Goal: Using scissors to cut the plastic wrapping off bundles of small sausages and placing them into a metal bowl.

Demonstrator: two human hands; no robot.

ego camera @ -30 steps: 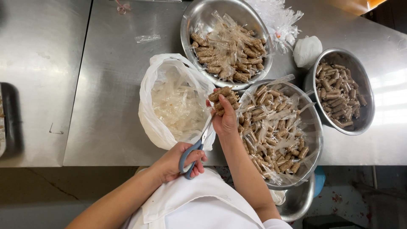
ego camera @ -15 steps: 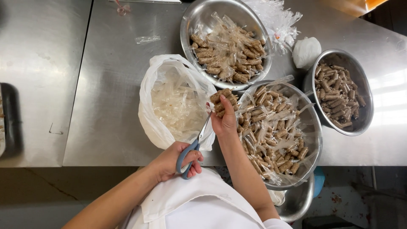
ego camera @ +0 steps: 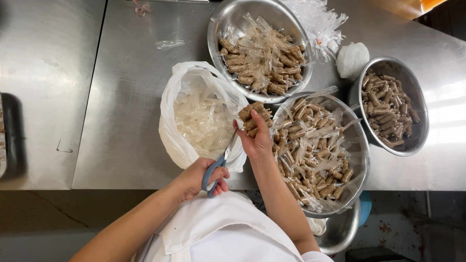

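My left hand [ego camera: 201, 177] grips blue-handled scissors [ego camera: 218, 164], their blades pointing up towards my right hand. My right hand [ego camera: 256, 138] holds a small clear packet of brown sausage-like rolls [ego camera: 252, 114] above the table edge, between the white plastic bag [ego camera: 194, 111] and the near steel bowl [ego camera: 360, 145]. The scissor tips sit just beside the packet's lower edge. The white bag lies open and holds several crumpled clear wrappers.
The near bowl is heaped with wrapped rolls. A second steel bowl [ego camera: 216, 29] of wrapped rolls stands behind it. A third bowl [ego camera: 421, 121] at the right holds unwrapped rolls. Loose clear plastic [ego camera: 318, 19] and a white wad [ego camera: 352, 58] lie at the back. Another bowl [ego camera: 342, 233] sits below the table.
The scissors have shifted slightly upward and to the right towards the packet. My right hand has stayed almost where it was, still holding the packet.
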